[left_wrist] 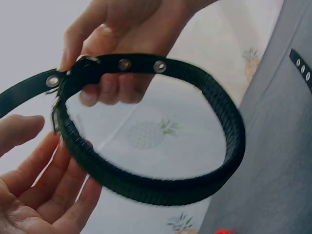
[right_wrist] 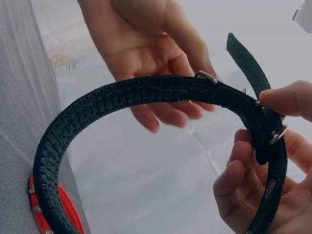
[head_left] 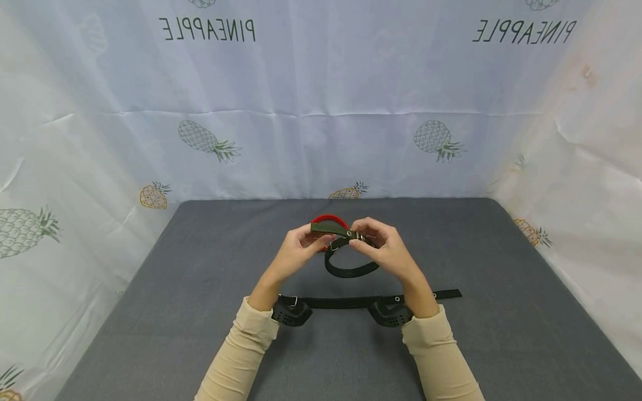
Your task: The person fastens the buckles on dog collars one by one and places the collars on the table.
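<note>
A dark green collar (left_wrist: 161,190) with metal eyelets, a buckle and a D-ring is held up above the table, fastened into a loop with its tail end sticking out. My right hand (head_left: 383,248) pinches it at the buckle, thumb on one side and fingers on the other. Beside the D-ring, my left hand (left_wrist: 48,190) has its fingers extended behind the strap, touching or nearly touching it. The left thumb stands apart from the collar in the left wrist view.
A red collar (head_left: 328,217) lies behind the hands on the grey table (head_left: 210,262). Nearer me, a black strap (head_left: 341,303) with eyelets and a buckle stretches across the table beneath my wrists. Curtains (head_left: 321,83) with printed pineapples surround the back and sides.
</note>
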